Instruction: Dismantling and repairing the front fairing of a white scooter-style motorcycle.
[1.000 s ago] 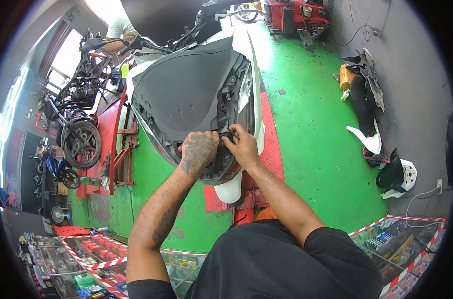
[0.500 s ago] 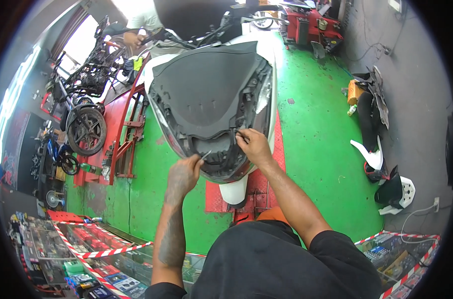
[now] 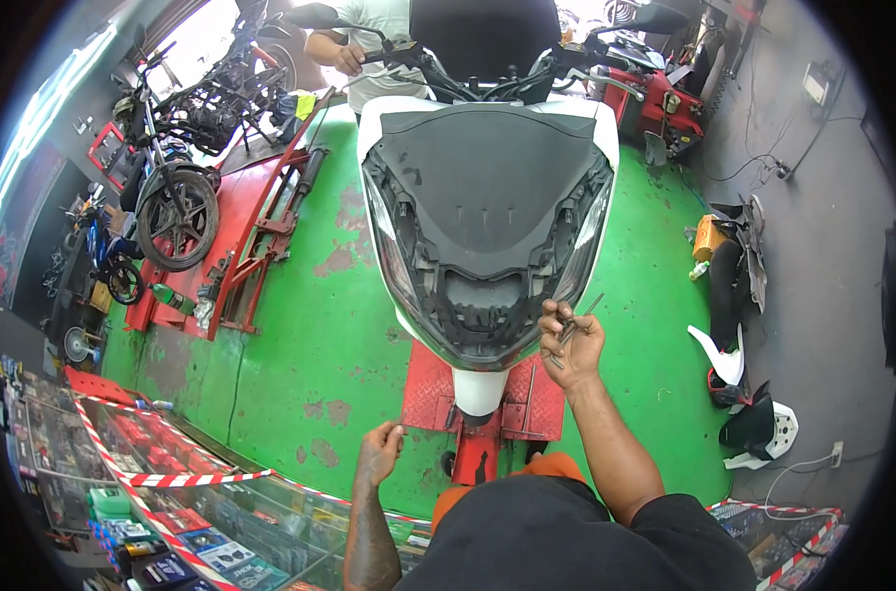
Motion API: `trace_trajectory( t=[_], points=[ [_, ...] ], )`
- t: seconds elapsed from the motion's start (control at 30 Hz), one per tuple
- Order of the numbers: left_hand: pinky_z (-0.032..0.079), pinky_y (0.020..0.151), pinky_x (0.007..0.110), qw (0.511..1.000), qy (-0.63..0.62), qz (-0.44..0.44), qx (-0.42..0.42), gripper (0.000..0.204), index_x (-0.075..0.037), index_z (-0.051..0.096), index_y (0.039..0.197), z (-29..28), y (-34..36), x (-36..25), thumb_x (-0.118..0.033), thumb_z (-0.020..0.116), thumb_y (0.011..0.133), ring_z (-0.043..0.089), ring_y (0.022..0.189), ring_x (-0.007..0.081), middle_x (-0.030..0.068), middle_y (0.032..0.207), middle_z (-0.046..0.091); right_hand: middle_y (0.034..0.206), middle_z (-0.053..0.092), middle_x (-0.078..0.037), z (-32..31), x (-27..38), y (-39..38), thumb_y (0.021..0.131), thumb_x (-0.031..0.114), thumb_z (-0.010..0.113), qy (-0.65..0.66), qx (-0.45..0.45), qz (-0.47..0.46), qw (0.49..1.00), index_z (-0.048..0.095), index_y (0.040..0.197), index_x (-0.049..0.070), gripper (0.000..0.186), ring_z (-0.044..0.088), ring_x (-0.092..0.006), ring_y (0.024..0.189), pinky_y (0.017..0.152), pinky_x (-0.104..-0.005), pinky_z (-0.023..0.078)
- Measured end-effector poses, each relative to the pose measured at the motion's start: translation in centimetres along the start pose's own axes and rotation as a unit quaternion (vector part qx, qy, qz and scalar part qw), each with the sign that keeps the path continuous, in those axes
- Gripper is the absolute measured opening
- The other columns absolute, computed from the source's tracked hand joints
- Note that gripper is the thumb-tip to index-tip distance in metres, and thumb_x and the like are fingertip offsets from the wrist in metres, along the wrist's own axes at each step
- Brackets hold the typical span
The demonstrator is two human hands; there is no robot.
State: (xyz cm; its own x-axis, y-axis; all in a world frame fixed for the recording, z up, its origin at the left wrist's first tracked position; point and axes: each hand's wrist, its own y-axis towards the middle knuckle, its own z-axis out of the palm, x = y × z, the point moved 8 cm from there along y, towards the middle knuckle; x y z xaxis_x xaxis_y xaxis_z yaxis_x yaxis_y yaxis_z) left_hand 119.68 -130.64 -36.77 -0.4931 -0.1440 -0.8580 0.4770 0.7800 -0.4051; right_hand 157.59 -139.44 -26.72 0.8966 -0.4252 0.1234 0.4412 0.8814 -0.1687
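In front of me stands a white scooter (image 3: 608,148) with its nose toward me. A black front panel (image 3: 487,177) covers its top, with dark plastic exposed around the edges. My right hand (image 3: 572,347) is raised beside the nose's right edge, fingers curled round a thin metal rod-like tool (image 3: 595,304); its exact kind is unclear. Lower down, off the scooter, my left hand (image 3: 380,452) is closed, thumb against the fingers. Whatever it may pinch is too small to name.
At the far left, another person's hand (image 3: 349,60) is near the handlebar. A red lift (image 3: 197,286) carries a partly stripped motorcycle (image 3: 177,222). Glass display cases (image 3: 300,532) with striped edges flank me. Loose body panels (image 3: 719,355) lie along the right wall.
Both hands have come away from the scooter's nose, the left dropping lower and the right lifting aside with the rod-like tool. My view has shifted, showing more of the handlebars.
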Motion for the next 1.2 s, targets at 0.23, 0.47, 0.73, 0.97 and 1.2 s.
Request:
trace_trajectory(
  t=[0.23, 0.47, 0.73, 0.97, 1.2],
  points=[
    [0.045, 0.055, 0.029, 0.989, 0.102, 0.104, 0.029, 0.021, -0.001, 0.067, 0.100, 5.0, 2.5, -7.9, -0.019, 0.057, 0.101, 0.052, 0.059, 0.0107, 0.0019, 0.067, 0.056, 0.084, 0.051, -0.002, 1.1, 4.4, 1.0, 0.090, 0.014, 0.054, -0.173, -0.048, -0.002, 0.984, 0.055, 0.099, 0.007, 0.012, 0.048, -0.0101, 0.065, 0.038, -0.0196, 0.032],
    [0.050, 0.064, 0.045, 0.915, 0.244, 0.306, -0.100, 0.017, -0.006, 0.064, 0.111, 12.1, 5.7, -28.4, -0.016, 0.057, 0.099, 0.064, 0.069, 0.0364, 0.0188, 0.075, 0.064, 0.080, 0.050, -0.001, 4.3, 15.1, 5.2, 0.093, 0.020, 0.052, -0.217, -0.038, -0.001, 0.975, 0.059, 0.099, 0.003, 0.020, 0.046, -0.0084, 0.061, 0.039, -0.0203, 0.031],
    [0.055, 0.070, 0.047, 0.833, 0.314, 0.415, -0.188, 0.034, -0.018, 0.061, 0.131, 25.1, 14.5, -47.9, -0.016, 0.055, 0.098, 0.069, 0.079, 0.0364, 0.0144, 0.087, 0.068, 0.065, 0.041, 0.007, 10.4, 26.1, 15.3, 0.094, 0.018, 0.070, -0.608, 0.089, -0.229, 0.755, 0.067, 0.109, 0.001, 0.023, 0.036, -0.0021, 0.057, 0.048, -0.0236, 0.030],
    [0.054, 0.073, 0.045, 0.847, 0.380, 0.308, -0.209, 0.034, -0.019, 0.066, 0.129, 28.1, 18.0, -50.7, -0.014, 0.056, 0.097, 0.068, 0.081, 0.0336, 0.0145, 0.087, 0.068, 0.067, 0.043, 0.005, 13.7, 26.2, 19.2, 0.084, 0.013, 0.080, -0.711, 0.139, -0.281, 0.630, 0.066, 0.112, 0.000, 0.034, 0.031, -0.0042, 0.059, 0.050, -0.0262, 0.029],
    [0.056, 0.071, 0.045, 0.839, 0.418, 0.286, -0.198, 0.040, -0.022, 0.064, 0.133, 28.5, 18.5, -50.9, -0.013, 0.057, 0.095, 0.069, 0.078, 0.0317, 0.0122, 0.083, 0.066, 0.070, 0.046, 0.003, 13.1, 26.5, 19.9, 0.083, 0.012, 0.080, -0.708, 0.130, -0.243, 0.651, 0.067, 0.111, -0.001, 0.033, 0.030, -0.0036, 0.060, 0.049, -0.0253, 0.028]
  ],
)
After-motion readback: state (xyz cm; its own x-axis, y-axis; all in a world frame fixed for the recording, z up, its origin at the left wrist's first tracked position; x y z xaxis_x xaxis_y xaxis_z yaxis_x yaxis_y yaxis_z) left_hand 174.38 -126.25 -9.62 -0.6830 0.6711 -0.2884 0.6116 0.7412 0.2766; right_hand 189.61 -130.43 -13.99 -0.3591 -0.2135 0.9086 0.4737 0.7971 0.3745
